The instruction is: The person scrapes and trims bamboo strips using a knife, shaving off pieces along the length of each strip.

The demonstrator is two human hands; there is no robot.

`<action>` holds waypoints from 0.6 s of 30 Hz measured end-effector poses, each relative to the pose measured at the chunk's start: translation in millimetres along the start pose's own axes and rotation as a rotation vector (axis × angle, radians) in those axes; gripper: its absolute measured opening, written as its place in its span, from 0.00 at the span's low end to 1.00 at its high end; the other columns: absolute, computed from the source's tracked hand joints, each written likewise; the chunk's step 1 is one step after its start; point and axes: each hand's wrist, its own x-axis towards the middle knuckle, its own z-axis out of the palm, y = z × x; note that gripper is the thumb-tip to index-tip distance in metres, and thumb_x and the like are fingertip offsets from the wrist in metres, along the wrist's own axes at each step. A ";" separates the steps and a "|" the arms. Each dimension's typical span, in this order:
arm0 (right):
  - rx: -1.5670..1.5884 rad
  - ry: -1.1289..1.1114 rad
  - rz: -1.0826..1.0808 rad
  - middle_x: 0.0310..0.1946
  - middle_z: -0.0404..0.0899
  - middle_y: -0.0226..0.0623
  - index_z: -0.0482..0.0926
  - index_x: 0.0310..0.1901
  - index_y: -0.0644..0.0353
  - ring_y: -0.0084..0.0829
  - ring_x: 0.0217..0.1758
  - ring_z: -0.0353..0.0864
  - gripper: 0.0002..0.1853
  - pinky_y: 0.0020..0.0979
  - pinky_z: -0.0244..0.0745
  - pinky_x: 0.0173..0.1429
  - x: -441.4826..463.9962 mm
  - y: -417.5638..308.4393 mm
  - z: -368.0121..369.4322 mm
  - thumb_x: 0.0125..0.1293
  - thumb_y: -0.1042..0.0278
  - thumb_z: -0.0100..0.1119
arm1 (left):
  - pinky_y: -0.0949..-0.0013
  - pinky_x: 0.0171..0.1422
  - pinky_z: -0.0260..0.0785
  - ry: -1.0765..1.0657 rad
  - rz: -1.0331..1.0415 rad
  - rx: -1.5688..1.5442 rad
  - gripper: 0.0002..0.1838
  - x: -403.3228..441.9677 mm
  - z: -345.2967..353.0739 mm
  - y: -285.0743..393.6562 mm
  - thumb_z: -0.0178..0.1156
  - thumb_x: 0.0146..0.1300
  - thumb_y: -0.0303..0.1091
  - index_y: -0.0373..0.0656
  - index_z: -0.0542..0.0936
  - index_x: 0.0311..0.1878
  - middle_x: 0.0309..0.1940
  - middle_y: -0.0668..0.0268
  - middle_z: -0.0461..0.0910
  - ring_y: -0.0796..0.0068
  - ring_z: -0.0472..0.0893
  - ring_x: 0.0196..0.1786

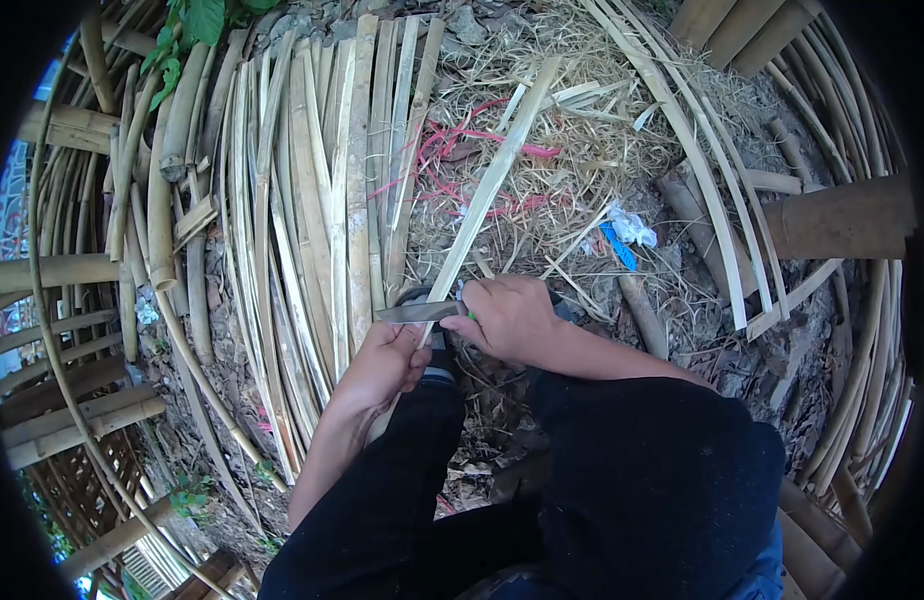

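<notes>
My right hand [509, 318] is closed around a knife [418, 312], its blade pointing left and a bit of green showing at the grip. The blade lies across a long split bamboo strip [497, 180], which slants from the upper right down toward my legs. Just below the blade, my left hand [387, 362] is closed on the lower part of that strip, which shows again beneath the hand beside my leg. A dark shoe shows in part behind the knife.
Many bamboo slats [312, 190] lie side by side on the left. Shavings [592, 150], pink plastic string [447, 140] and a blue scrap [618, 246] litter the ground ahead. Long thin strips [697, 150] and a thick bamboo pole [837, 220] are at right.
</notes>
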 end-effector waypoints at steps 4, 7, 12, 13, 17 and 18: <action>-0.199 0.048 -0.111 0.19 0.75 0.36 0.73 0.28 0.56 0.38 0.19 0.78 0.22 0.37 0.71 0.25 7.7 3.2 -6.8 0.67 0.45 0.63 | 0.78 0.22 0.56 0.052 0.026 0.018 0.12 -3.5 2.8 1.9 0.47 0.82 0.40 0.44 0.74 0.45 0.23 0.74 0.68 0.85 0.64 0.20; -0.296 0.102 -0.168 0.19 0.74 0.35 0.72 0.28 0.56 0.38 0.19 0.77 0.22 0.37 0.71 0.25 8.5 7.8 -10.0 0.66 0.44 0.63 | 0.78 0.22 0.56 0.053 0.029 0.048 0.12 -3.7 4.3 2.8 0.47 0.82 0.41 0.44 0.74 0.44 0.22 0.75 0.68 0.85 0.64 0.20; -0.444 0.150 -0.054 0.17 0.75 0.35 0.73 0.26 0.55 0.36 0.18 0.77 0.23 0.35 0.75 0.25 14.4 34.9 -22.4 0.65 0.43 0.64 | 0.79 0.20 0.50 0.045 0.037 0.010 0.13 -7.9 4.1 1.4 0.47 0.82 0.43 0.45 0.73 0.43 0.21 0.75 0.65 0.85 0.59 0.19; -0.481 0.163 -0.004 0.17 0.76 0.36 0.73 0.26 0.55 0.37 0.18 0.78 0.23 0.36 0.75 0.24 15.4 46.2 -28.2 0.67 0.43 0.63 | 0.79 0.20 0.50 0.036 0.045 0.037 0.13 -7.7 2.7 -2.7 0.47 0.82 0.43 0.45 0.73 0.43 0.21 0.75 0.64 0.86 0.59 0.19; -0.577 0.187 0.190 0.16 0.78 0.39 0.75 0.27 0.57 0.41 0.17 0.81 0.24 0.40 0.74 0.20 29.2 97.0 -51.3 0.71 0.43 0.59 | 0.78 0.20 0.51 0.076 0.016 0.073 0.14 -7.1 5.2 -4.5 0.47 0.82 0.44 0.46 0.72 0.41 0.20 0.75 0.64 0.86 0.58 0.17; -0.585 0.190 0.189 0.16 0.78 0.39 0.75 0.27 0.57 0.41 0.17 0.81 0.24 0.40 0.74 0.20 30.1 99.7 -53.3 0.71 0.43 0.59 | 0.78 0.20 0.51 0.070 0.022 0.073 0.14 -6.2 6.0 -3.4 0.47 0.82 0.44 0.46 0.72 0.41 0.20 0.75 0.64 0.86 0.58 0.17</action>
